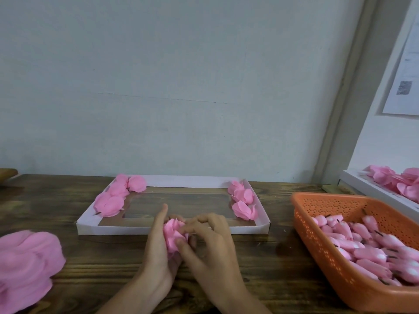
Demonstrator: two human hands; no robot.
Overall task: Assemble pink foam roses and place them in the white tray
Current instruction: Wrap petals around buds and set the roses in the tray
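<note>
While a heap of loose pink petals (27,266) sits at the far left of the wooden table (260,264), the left hand (158,252) cups a half-built pink foam rose (174,236) and the right hand (210,241) pinches its outer petals. The white tray (127,230) lies just beyond both hands, long side running left to right, its near wall close behind the rose. Finished roses (113,198) crowd its two ends; the middle is open, straight ahead. An orange basket (322,250) of pink bud cores sits near the right
</note>
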